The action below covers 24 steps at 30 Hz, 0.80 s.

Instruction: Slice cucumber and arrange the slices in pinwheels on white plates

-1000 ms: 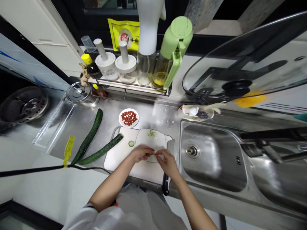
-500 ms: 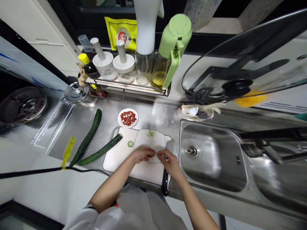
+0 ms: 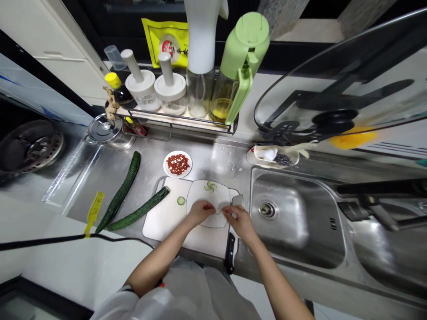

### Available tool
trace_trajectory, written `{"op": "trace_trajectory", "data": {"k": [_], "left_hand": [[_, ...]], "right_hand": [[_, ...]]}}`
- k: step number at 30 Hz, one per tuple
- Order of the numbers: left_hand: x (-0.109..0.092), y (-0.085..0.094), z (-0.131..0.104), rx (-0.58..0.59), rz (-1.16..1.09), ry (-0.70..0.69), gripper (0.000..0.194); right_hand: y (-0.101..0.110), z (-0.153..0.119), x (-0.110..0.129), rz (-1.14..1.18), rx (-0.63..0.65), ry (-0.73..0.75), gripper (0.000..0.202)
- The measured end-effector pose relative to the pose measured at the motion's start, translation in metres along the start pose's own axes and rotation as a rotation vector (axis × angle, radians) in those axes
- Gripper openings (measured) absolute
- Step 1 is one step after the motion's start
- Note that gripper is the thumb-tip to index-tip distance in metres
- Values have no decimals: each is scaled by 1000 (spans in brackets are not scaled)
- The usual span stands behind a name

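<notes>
My left hand (image 3: 201,212) and my right hand (image 3: 239,221) face each other over a white plate (image 3: 193,195), fingertips pinched. Between them is a small, thin cucumber slice (image 3: 218,212), partly hidden by the fingers. Curved green cucumber slices (image 3: 210,186) form a pinwheel at the plate's far side. The plate rests on a white cutting board (image 3: 163,220). A round cucumber slice (image 3: 181,201) lies on the board, left of the plate. Along the board's right edge is a knife with a black handle (image 3: 230,252).
A whole cucumber (image 3: 124,186) and a cut cucumber (image 3: 142,211) lie left of the board. Behind it stands a small dish of red pieces (image 3: 178,164). A steel sink (image 3: 296,222) is at right; a rack (image 3: 187,122) with bottles and jars runs along the back.
My hands have moved slightly apart and a little up over the plate, with the thin cucumber slice between the fingertips showing more. The camera view has shifted slightly.
</notes>
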<state>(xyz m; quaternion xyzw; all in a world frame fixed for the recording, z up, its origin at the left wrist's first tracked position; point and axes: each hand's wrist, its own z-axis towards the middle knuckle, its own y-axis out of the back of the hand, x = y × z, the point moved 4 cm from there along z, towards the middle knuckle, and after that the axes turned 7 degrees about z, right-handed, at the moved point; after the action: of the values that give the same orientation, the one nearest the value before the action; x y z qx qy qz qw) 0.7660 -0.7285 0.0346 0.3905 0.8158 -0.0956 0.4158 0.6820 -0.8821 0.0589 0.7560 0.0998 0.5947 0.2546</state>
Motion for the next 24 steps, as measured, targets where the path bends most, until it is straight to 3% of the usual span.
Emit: {"op": "trace_trajectory", "data": {"k": [8, 13, 20, 24], "left_hand": [[-12, -8, 2, -130, 463, -109, 14], [-17, -15, 0, -166, 638, -75, 18], [-15, -21, -4, -220, 737, -77, 18], [-12, -22, -5, -254, 746, -119, 20]], "right_hand": [[1, 16, 3, -394, 56, 30, 13], [-2, 22, 10, -586, 80, 68, 14], [-6, 23, 13, -659, 95, 115, 16], [-1, 17, 7, -577, 13, 134, 20]]}}
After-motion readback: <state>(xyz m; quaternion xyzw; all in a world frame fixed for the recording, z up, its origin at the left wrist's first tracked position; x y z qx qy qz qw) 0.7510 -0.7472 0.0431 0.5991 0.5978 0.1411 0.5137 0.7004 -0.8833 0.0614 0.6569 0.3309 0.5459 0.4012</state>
